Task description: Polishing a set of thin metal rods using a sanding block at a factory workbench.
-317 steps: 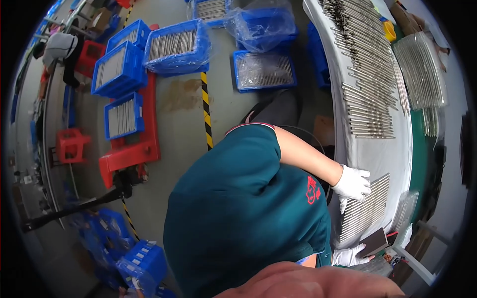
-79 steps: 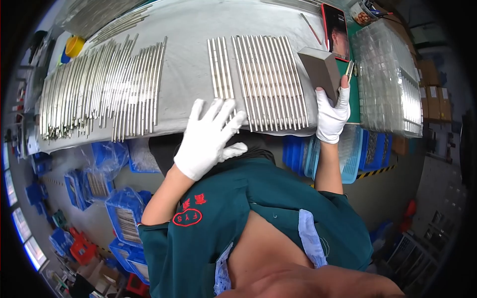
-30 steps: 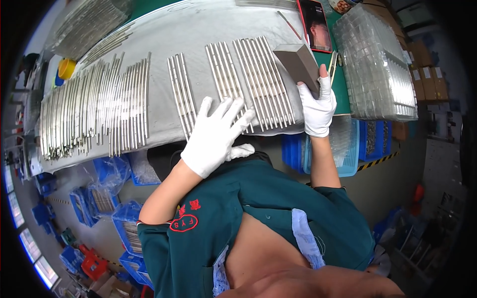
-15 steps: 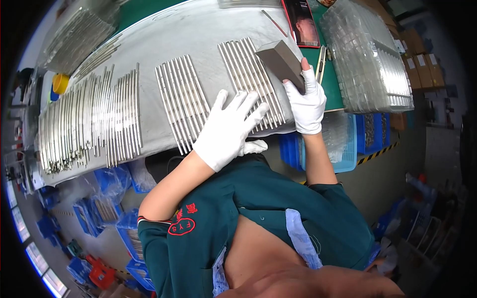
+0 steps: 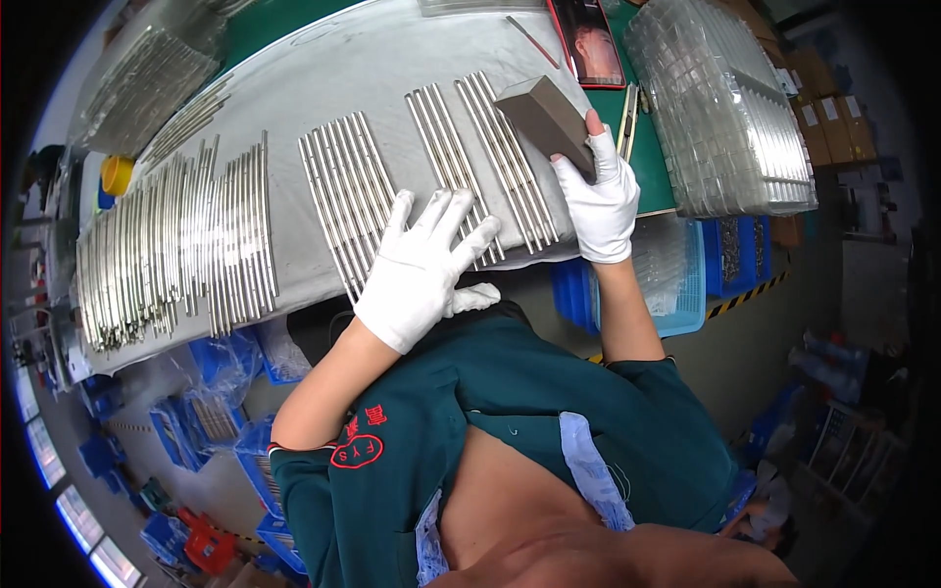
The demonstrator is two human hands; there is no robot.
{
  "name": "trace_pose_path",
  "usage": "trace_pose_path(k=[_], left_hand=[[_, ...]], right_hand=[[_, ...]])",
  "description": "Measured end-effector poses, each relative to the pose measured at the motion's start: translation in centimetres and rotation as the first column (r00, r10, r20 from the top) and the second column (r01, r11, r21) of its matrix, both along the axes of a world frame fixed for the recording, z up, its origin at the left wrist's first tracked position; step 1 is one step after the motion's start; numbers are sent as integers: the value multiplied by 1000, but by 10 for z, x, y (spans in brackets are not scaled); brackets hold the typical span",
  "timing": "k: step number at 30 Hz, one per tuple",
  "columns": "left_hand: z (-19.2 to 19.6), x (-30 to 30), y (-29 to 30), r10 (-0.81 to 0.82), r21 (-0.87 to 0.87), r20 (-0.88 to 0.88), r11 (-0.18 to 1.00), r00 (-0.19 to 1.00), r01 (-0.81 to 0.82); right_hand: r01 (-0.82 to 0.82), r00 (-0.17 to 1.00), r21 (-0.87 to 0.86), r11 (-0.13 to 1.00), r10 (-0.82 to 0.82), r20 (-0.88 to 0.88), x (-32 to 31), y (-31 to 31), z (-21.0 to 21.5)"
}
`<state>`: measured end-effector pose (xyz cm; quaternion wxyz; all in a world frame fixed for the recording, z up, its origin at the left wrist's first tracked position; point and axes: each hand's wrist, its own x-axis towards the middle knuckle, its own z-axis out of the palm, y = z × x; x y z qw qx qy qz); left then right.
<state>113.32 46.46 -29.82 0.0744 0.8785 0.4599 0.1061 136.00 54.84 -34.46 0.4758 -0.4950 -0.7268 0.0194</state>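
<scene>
My left hand (image 5: 420,267), in a white glove, lies with fingers spread on a small group of slim metal rods (image 5: 438,132) near the table's front edge. To its right is another small group of rods (image 5: 498,147), a strip of cloth between them. A wider row of rods (image 5: 343,186) lies left of my fingers. My right hand (image 5: 603,208), gloved with bare thumb and fingertip showing, is closed on a dark grey-brown rectangular block (image 5: 549,122), tilted beside the right-hand rods.
Many more rods (image 5: 176,235) cover the left of the grey-white cloth (image 5: 323,69). Clear plastic trays (image 5: 720,118) are stacked at the right. A red-edged phone (image 5: 588,44), a thin tool (image 5: 532,41) and a cutter knife (image 5: 628,118) lie nearby. Blue baskets (image 5: 676,304) stand below the edge.
My left hand has slid left with several rods, splitting the right-hand group in two with a gap between. My right hand and the block have barely moved.
</scene>
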Motion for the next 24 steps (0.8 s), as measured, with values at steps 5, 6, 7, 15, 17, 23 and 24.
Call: trace_pose_path(k=[5,6,7,15,17,23,24], left_hand=[[4,-8,-9,48,-37,-14,998,999,-48],[3,-8,-9,49,-38,-14,998,999,-49],[2,-8,-9,50,-37,-13,998,999,-50],[-4,4,1,-8,-13,26,1000,1000,8],[-8,8,5,-21,1,27,1000,999,21],[-9,14,10,-49,23,2,999,999,49],[-5,12,8,-49,15,-15,999,999,49]], right_hand=[[12,1000,-6,1000,-12,11,2,0,-3],[18,1000,-4,1000,-18,16,2,0,-4],[24,999,-2,1000,-24,22,2,0,-4],[27,999,3,1000,-27,22,1,0,-5],[32,999,5,999,-33,24,1,0,-5],[38,999,31,999,-38,1,1,-1,-7],[45,998,21,999,-44,-44,2,-1,-9]])
